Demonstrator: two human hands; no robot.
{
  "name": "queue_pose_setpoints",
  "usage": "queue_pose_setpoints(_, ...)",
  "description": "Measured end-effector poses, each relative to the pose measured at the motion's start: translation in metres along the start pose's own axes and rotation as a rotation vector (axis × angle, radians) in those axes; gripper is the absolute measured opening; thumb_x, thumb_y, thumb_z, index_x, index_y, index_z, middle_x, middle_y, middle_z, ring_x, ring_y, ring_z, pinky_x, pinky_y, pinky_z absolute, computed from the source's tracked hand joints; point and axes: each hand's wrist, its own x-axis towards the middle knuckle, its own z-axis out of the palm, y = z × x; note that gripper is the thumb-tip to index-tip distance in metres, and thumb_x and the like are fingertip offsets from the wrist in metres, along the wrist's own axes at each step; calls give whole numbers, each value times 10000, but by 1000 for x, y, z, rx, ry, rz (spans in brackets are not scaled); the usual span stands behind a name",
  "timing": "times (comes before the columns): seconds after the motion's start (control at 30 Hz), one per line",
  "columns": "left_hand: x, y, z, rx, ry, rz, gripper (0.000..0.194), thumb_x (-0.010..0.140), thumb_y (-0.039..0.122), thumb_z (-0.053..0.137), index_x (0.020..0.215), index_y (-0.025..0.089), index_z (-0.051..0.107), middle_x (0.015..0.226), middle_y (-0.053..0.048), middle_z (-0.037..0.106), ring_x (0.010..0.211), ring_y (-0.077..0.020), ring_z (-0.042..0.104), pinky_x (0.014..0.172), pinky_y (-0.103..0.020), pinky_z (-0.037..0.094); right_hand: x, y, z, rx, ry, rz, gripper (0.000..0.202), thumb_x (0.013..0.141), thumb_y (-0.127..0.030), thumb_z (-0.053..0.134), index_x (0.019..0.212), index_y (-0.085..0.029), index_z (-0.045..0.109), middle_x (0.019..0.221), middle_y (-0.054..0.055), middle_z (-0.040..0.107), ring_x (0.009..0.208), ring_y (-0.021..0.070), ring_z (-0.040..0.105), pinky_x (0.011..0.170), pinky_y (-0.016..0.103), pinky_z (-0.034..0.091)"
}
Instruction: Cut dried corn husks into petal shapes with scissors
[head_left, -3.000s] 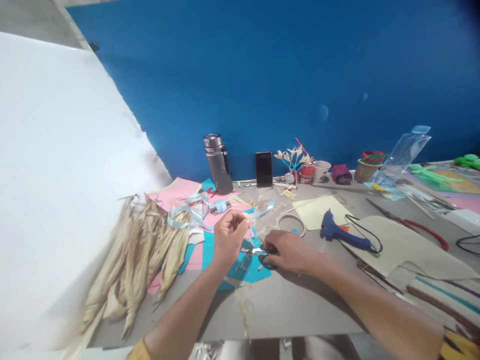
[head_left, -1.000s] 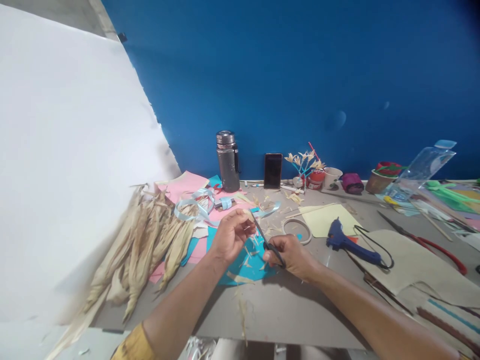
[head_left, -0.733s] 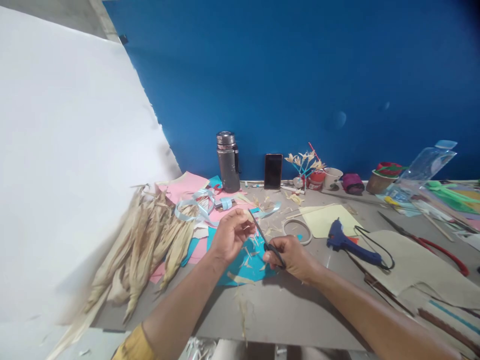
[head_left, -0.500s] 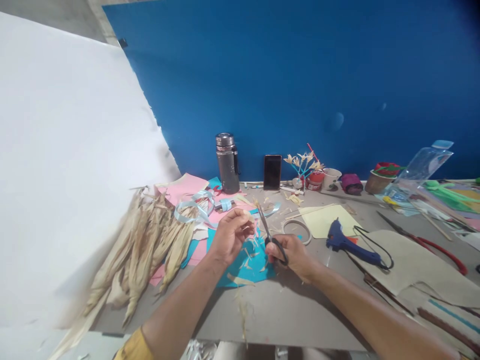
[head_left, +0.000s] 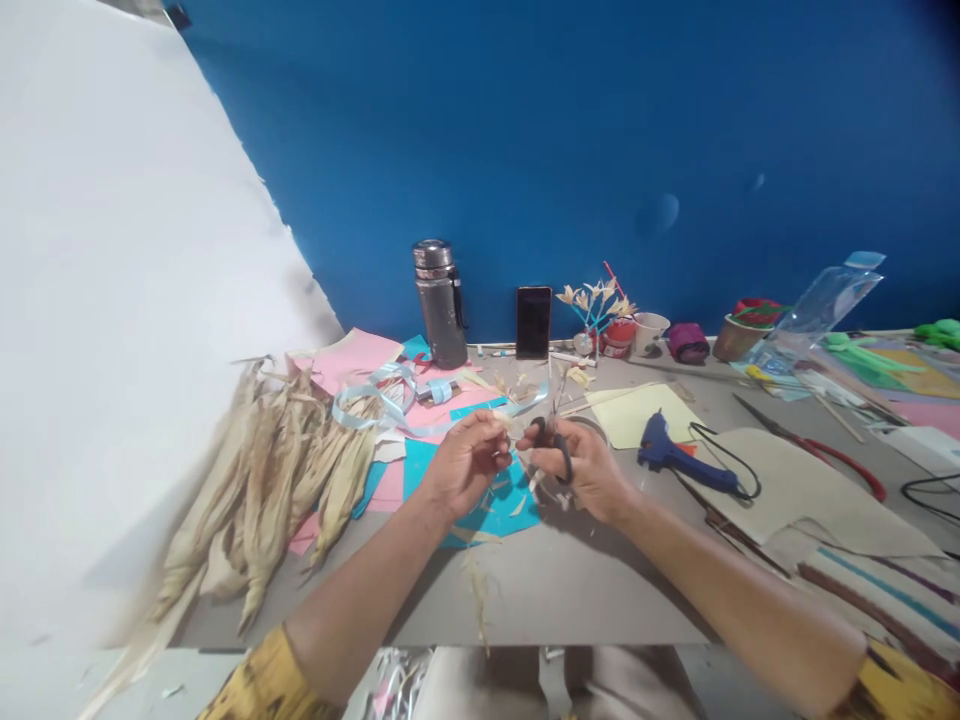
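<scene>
My left hand (head_left: 471, 462) pinches a small pale piece of husk (head_left: 498, 422) above a blue sheet (head_left: 495, 520) strewn with cut scraps. Just to its right, my right hand (head_left: 589, 468) is closed round black-handled scissors (head_left: 562, 456), whose blades point up and away from me. The two hands are close together, and the scissors stand apart from the husk piece. A bundle of long dried husks (head_left: 259, 490) lies on the left of the table. Partly hidden behind my right hand is a roll of tape (head_left: 595, 430).
At the back stand a grey flask (head_left: 441, 310), a phone (head_left: 533, 322), husk flowers (head_left: 596, 300) and a white cup (head_left: 649, 334). To the right lie a blue glue gun (head_left: 686, 462), a yellow sheet (head_left: 637, 414) and red-handled shears (head_left: 832, 452). Light blue ribbon (head_left: 360, 405) lies on pink paper.
The scissors have turned in my right hand, with its fingers now round the handles nearer my left hand. My left hand still pinches the husk piece. The whole view has shifted slightly.
</scene>
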Motion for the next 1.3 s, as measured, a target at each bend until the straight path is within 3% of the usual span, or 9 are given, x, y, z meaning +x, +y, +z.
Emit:
queue_pose_setpoints(0.27,-1,-15,5,62,-48,-83,231,613,169,798,706,165,587,611,29,571,557,-84,522,538,-208,415,1,-3,2,-8,112,-61,343,614,-352,811,821,-163,613,636,-34,554,522,79,442,487,219,371)
queue_pose_setpoints(0.47,0,-10,3,64,-56,-122,219,689,331,738,722,141,636,648,-27,603,586,-128,553,536,-246,430,0,-3,-1,-31,80,-50,347,614,-352,801,815,-162,590,622,-42,531,505,74,434,460,208,346)
queue_pose_setpoints(0.6,-3,-10,4,182,-104,-92,192,657,259,778,689,151,623,623,-5,582,567,-109,539,542,-229,410,0,-3,-2,-119,62,-77,356,608,-369,809,805,-164,595,652,-23,572,545,93,484,484,212,378)
queue_pose_setpoints(0.73,-4,-9,7,265,-53,25,200,632,229,805,667,155,622,638,9,578,592,-101,543,575,-224,420,6,2,-6,-178,120,-122,361,619,-397,796,826,-167,611,663,-18,585,579,114,517,515,222,401)
queue_pose_setpoints(0.9,-7,23,4,439,48,181,173,676,263,774,676,158,636,726,-31,651,707,-139,609,623,-228,459,15,4,-15,-329,224,-207,326,698,-420,722,870,-146,684,708,8,629,619,134,528,559,236,403)
queue_pose_setpoints(1.03,-2,70,6,668,87,289,163,684,260,763,704,160,635,729,-40,667,691,-140,604,608,-223,459,10,-2,-14,-656,67,-303,260,710,-408,735,728,-154,681,662,-5,615,611,124,497,554,229,324)
queue_pose_setpoints(1.13,8,95,20,814,104,447,151,668,215,755,752,171,637,680,-11,645,616,-126,572,570,-218,437,3,-5,-8,-926,-30,-213,322,671,-457,775,712,-164,646,668,12,649,606,142,527,540,244,268)
queue_pose_setpoints(1.3,30,104,53,907,59,622,229,634,122,737,846,186,678,715,8,648,646,-123,573,603,-208,426,-2,-4,-4,-1252,-118,-75,416,694,-318,724,1064,-157,623,817,89,728,713,233,643,562,270,258)
